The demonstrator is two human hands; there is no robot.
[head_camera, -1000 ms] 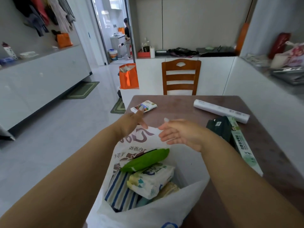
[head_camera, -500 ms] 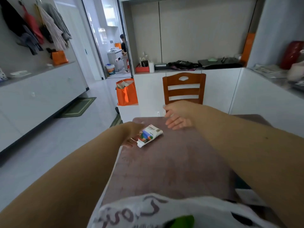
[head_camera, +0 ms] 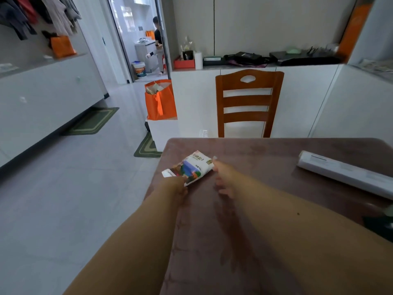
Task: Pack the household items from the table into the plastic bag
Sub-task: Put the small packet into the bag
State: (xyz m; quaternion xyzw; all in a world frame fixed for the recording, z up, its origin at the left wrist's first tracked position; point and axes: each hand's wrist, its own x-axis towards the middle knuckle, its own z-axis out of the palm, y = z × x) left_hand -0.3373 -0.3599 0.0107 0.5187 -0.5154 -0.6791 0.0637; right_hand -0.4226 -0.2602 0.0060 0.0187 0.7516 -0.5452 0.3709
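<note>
A small white packet (head_camera: 194, 166) with a blue and red print lies near the far left corner of the brown table (head_camera: 261, 154). My left hand (head_camera: 175, 185) is closed over the packet's near left end. My right hand (head_camera: 223, 177) rests at the packet's right edge with fingers apart, one fingertip touching it. The plastic bag is out of view below the frame.
A long white roll (head_camera: 344, 173) lies on the table's right side, and a dark item (head_camera: 380, 223) shows at the right edge. A wooden chair (head_camera: 247, 103) stands behind the table. An orange bag (head_camera: 160, 101) sits on a white box to the left.
The view has tilted up, so the plastic bag has left the frame. Both hands reached forward from above the bag to the white packet; the left hand now grips it.
</note>
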